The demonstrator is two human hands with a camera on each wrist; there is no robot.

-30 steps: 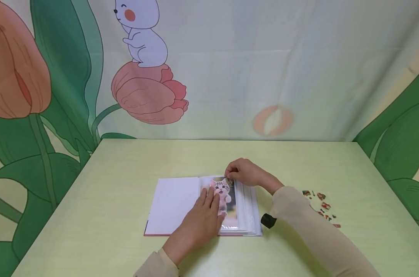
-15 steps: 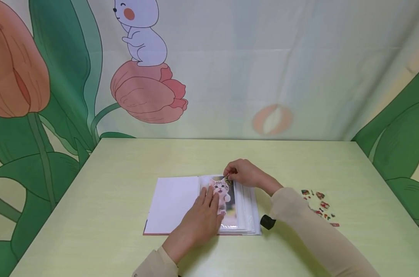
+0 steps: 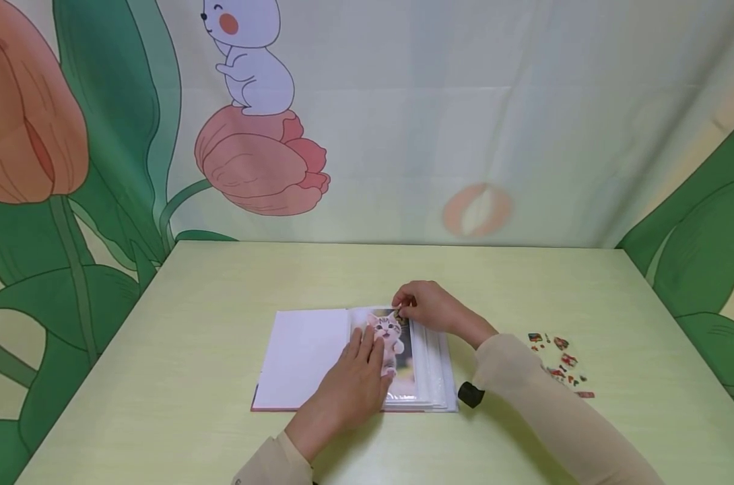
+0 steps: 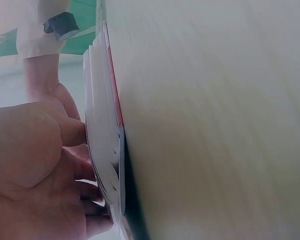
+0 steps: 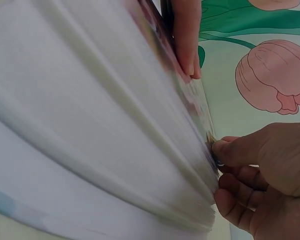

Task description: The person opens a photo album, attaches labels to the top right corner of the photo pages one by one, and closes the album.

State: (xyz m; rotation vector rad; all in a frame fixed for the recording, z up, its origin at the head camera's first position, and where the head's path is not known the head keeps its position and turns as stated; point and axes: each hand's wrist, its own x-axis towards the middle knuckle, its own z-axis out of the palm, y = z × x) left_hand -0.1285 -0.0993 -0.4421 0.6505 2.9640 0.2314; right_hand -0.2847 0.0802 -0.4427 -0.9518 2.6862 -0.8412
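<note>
An album (image 3: 309,357) lies open on the table, its right-hand page showing a kitten photo (image 3: 407,367). My left hand (image 3: 356,380) rests on that photo with fingers straight, covering its lower left part. In the left wrist view, the fingers (image 4: 97,225) lie against the stack of album pages (image 4: 101,120). At the photo's top right corner, my right hand (image 3: 430,306) pinches a small dark and yellowish sticker (image 5: 210,140) between thumb and index finger. The sticker touches or nearly touches the page; its underside is hidden.
A clear sheet of small colourful stickers (image 3: 568,360) lies to the right, partly behind the right sleeve (image 3: 512,367). A black wrist camera (image 3: 471,395) hangs beside the album's right edge. A printed curtain (image 3: 373,135) stands behind the table (image 3: 221,276).
Both hands stay in nearly the same place. The right hand shifts only slightly at the photo's top corner, its wrist a little lower; the left hand keeps resting on the photo.
</note>
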